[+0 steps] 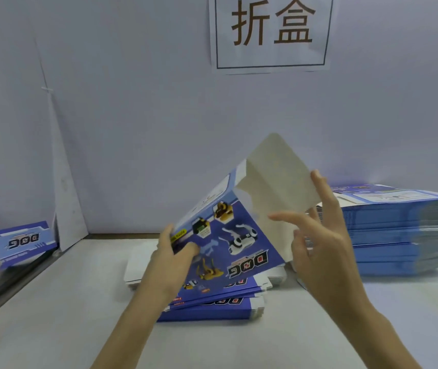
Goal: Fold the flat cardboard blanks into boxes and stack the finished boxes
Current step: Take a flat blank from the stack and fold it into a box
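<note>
A blue printed cardboard blank [228, 230] with "DOG" lettering and robot-dog pictures is tilted up above the table. My left hand [171, 258] grips its lower left edge, thumb on the printed face. My right hand [316, 230] touches the blank's plain white flap [279, 179] at the upper right, with the index finger straight along the flap's edge and the other fingers spread. Under the raised blank lies a short pile of flat blanks [220, 299]. A tall stack of flat blanks [399, 230] stands at the right.
A folded blue "DOG" box [22, 242] lies at the far left beside a white divider panel [63, 187]. A paper sign with two characters [272, 30] hangs on the grey back wall. The white table [53, 315] runs to a dark rail on the left.
</note>
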{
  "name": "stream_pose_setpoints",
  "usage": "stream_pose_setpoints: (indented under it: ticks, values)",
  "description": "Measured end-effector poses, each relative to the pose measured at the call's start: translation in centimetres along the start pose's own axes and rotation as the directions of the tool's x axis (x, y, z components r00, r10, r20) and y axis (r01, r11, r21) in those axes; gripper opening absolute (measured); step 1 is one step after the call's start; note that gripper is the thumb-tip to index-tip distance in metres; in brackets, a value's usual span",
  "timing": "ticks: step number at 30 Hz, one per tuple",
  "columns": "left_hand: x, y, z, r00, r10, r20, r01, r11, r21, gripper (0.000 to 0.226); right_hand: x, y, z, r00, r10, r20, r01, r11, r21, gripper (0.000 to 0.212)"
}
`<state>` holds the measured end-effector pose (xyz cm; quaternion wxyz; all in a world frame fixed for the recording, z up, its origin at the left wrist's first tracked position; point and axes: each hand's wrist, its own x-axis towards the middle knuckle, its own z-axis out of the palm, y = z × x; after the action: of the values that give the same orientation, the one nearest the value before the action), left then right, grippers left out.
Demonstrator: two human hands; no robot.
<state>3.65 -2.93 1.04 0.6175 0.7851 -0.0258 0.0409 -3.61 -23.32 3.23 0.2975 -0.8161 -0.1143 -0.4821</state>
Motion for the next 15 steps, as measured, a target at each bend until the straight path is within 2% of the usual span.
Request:
stream_pose_setpoints:
  ticks: [2, 4, 5, 6, 8, 9, 11, 12, 14, 15]
  values:
    - [-0.1, -0.4, 0.5, 0.997, 0.018, -0.078, -0.001, 0.975, 0.221, 0.048, -0.1, 0.3, 0.2, 0.999, -0.052, 0.012, 0.052, 0.999, -0.014, 0.058]
    - [-1.0, 0.2, 0.4, 0.981, 0.161, -0.108, -0.11, 0.92, 0.376, 0.031, 0.0, 0.5, 0.0, 0.995, -0.099, -0.008, 0.099, 0.995, -0.03, 0.065]
    - [-1.3, 0.7, 0.2, 0.975, 0.215, -0.052, -0.185, 0.921, 0.342, 0.022, 0.0, 0.5, -0.1, 0.992, -0.129, -0.015, 0.128, 0.991, -0.041, 0.069]
    - [-1.7, 1.3, 0.1, 0.975, 0.222, 0.026, -0.222, 0.947, 0.231, 0.021, 0.1, 0.4, -0.1, 0.987, -0.16, -0.012, 0.159, 0.986, -0.043, 0.073]
    - [-2.8, 2.6, -0.2, 0.978, 0.165, 0.13, -0.171, 0.985, 0.037, 0.018, 0.1, -0.2, 0.0, 0.977, -0.215, 0.014, 0.215, 0.977, -0.008, 0.08]
    - [-3.3, 3.1, -0.3, 0.977, 0.175, 0.122, -0.182, 0.982, 0.053, 0.028, -0.1, -0.5, 0.1, 0.972, -0.231, 0.027, 0.231, 0.973, 0.029, 0.082]
    - [-4.1, 3.6, -0.4, 0.97, 0.243, 0.003, -0.237, 0.94, 0.245, 0.053, -0.4, -1.1, 0.3, 0.977, -0.214, 0.02, 0.21, 0.97, 0.123, 0.084]
    - [-4.4, 3.8, -0.5, 0.955, 0.285, -0.085, -0.238, 0.904, 0.356, 0.057, -0.5, -1.4, 0.5, 0.984, -0.179, -0.004, 0.178, 0.973, 0.147, 0.087]
    - [-4.4, 4.1, -1.0, 0.9, 0.367, -0.233, -0.199, 0.824, 0.531, 0.043, -0.5, -1.8, 0.8, 0.992, -0.098, -0.082, 0.106, 0.989, 0.104, 0.09]
    - [-4.1, 4.1, -1.4, 0.883, 0.391, -0.26, -0.184, 0.799, 0.573, 0.033, -0.5, -2.0, 0.8, 0.993, -0.047, -0.104, 0.055, 0.996, 0.075, 0.086]
